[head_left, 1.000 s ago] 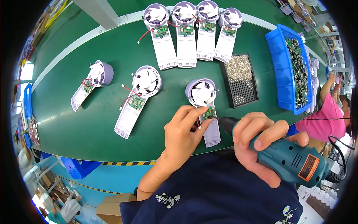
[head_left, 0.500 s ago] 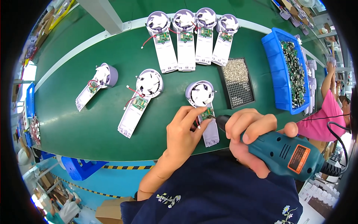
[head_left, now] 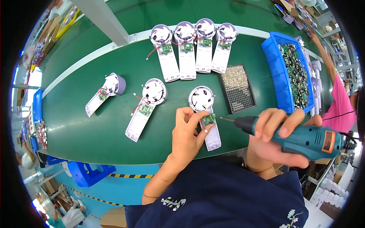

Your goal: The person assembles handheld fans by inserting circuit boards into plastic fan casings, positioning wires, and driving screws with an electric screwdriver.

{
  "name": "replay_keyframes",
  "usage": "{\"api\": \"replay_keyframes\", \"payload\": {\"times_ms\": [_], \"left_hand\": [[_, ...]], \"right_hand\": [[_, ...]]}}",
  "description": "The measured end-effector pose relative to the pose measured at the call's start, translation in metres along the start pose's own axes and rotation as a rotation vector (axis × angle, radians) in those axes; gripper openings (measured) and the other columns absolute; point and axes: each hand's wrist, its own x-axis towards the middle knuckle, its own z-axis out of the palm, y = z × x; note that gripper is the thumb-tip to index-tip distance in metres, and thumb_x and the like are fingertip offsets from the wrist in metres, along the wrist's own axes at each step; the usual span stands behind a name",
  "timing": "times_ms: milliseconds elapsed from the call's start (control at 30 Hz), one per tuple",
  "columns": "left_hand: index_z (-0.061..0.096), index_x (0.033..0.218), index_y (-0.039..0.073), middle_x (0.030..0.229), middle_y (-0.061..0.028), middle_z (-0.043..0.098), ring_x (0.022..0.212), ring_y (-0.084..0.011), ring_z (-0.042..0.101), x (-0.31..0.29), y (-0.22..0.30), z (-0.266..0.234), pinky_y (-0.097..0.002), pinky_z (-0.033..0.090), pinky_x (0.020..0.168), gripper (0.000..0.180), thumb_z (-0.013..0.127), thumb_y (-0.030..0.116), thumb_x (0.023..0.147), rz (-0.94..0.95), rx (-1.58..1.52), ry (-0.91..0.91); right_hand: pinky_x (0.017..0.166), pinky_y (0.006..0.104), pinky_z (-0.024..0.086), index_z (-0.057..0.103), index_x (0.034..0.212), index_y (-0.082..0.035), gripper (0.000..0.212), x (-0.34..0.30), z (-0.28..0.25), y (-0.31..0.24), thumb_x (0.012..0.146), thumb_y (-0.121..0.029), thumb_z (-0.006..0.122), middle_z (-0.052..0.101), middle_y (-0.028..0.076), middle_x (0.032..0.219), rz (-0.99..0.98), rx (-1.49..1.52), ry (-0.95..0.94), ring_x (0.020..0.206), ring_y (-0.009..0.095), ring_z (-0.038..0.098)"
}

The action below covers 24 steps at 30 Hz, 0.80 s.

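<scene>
My left hand pinches a small green circuit board between thumb and fingers. The board is over a white handle-shaped housing with a round fan at its far end. Whether the board rests on the housing or is slightly raised I cannot tell. A small white connector shows by my thumb. My right hand is wrapped round a teal electric screwdriver with a black nose. Its thin bit points left toward the board, a short gap away from it.
Beyond lies a black tray of small screws. A blue bin of circuit boards stands at the right. Several similar fan housings line the back; two more, one nearer and one farther, lie left. A person in pink is at far right.
The screwdriver has swung right and levelled, its bit drawing away from the circuit board. My left hand keeps its pinch on the board. The whole view has shifted slightly.
</scene>
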Motion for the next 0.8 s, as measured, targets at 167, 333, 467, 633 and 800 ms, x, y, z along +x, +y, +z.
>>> {"api": "replay_keyframes", "payload": {"times_ms": [167, 333, 467, 633, 800], "left_hand": [[0.067, 0.108, 0.007, 0.104, -0.0081, 0.048, 0.071, -0.0134, 0.052, 0.012, 0.008, -0.004, -0.0244, 0.043, 0.056, 0.038, 0.083, 0.001, 0.074, 0.120, -0.106, 0.019], [0.069, 0.104, 0.005, 0.105, -0.0144, 0.061, 0.101, -0.0327, 0.059, 0.011, 0.039, -0.022, -0.0394, 0.050, 0.086, 0.038, 0.086, 0.007, 0.070, 0.280, 0.007, -0.112], [0.070, 0.104, 0.004, 0.097, -0.0067, 0.067, 0.074, -0.0160, 0.061, 0.053, 0.097, -0.029, -0.0277, 0.051, 0.068, 0.031, 0.084, 0.012, 0.078, 0.254, -0.015, -0.494], [0.067, 0.111, 0.001, 0.095, -0.0078, 0.069, 0.070, -0.0122, 0.060, 0.160, 0.179, 0.002, -0.0274, 0.050, 0.064, 0.036, 0.081, 0.018, 0.082, 0.414, 0.024, -0.469], [0.067, 0.104, 0.001, 0.088, -0.0135, 0.071, 0.068, -0.0200, 0.065, 0.298, 0.310, 0.055, -0.0328, 0.053, 0.068, 0.029, 0.077, 0.019, 0.083, 1.087, 0.116, -0.027]], "right_hand": [[0.047, 0.0261, 0.045, 0.028, 0.147, -0.006, 0.080, 0.022, -0.023, -0.013, 0.095, -0.059, 0.058, 0.047, 0.005, 0.091, -0.058, 0.009, 0.169, 0.056, 0.012, 0.046], [0.038, 0.0286, 0.041, 0.024, 0.148, -0.015, 0.073, 0.000, -0.055, -0.040, 0.099, -0.065, 0.041, 0.046, 0.007, 0.086, -0.007, -0.017, 0.488, 0.048, 0.015, 0.043], [0.039, 0.0278, 0.040, 0.029, 0.141, -0.015, 0.066, -0.009, -0.071, -0.047, 0.098, -0.060, 0.050, 0.047, 0.005, 0.081, 0.094, -0.063, 0.615, 0.047, 0.014, 0.044], [0.042, 0.0276, 0.039, 0.030, 0.143, -0.015, 0.061, -0.016, -0.084, -0.064, 0.101, -0.055, 0.048, 0.046, 0.004, 0.084, 0.084, -0.055, 0.751, 0.049, 0.012, 0.044], [0.039, 0.0252, 0.035, 0.033, 0.141, -0.016, 0.054, 0.003, -0.089, -0.080, 0.104, -0.054, 0.039, 0.045, 0.001, 0.082, 0.052, -0.087, 0.849, 0.047, 0.010, 0.040]]}}
